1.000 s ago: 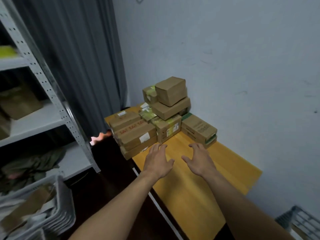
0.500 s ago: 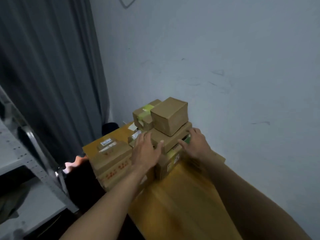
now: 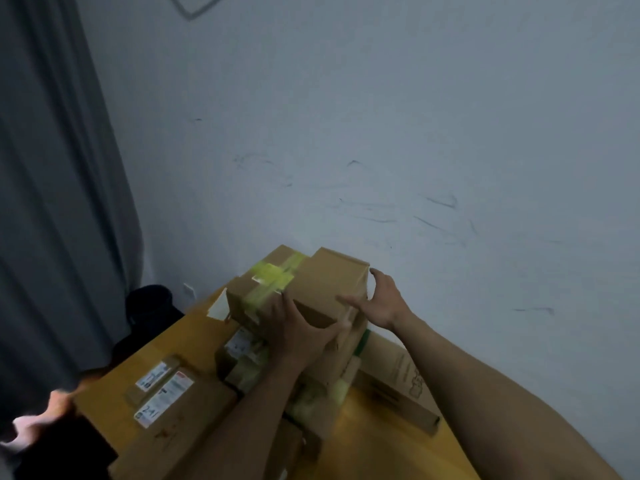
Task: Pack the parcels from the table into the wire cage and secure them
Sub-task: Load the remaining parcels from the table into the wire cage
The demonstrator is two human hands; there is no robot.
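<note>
A heap of brown cardboard parcels stands at the far end of the yellow wooden table point(image 3: 381, 448). On top sits a plain brown box point(image 3: 325, 282), next to a box with yellow-green tape point(image 3: 263, 289). My left hand point(image 3: 294, 330) grips the plain box at its near left corner, fingers in the gap beside the taped box and thumb under the front edge. My right hand point(image 3: 384, 303) holds its right side, fingers up the far edge, thumb on the front face. The wire cage is out of view.
Flat labelled parcels point(image 3: 173, 393) lie at the table's left front. A long carton point(image 3: 398, 375) lies along the wall on the right. A grey curtain point(image 3: 52, 202) hangs to the left, and the white wall stands close behind the heap.
I have come closer to the heap. Both hands rose from the lower boxes to the top plain box and closed around it. The shelving at the left has left the view.
</note>
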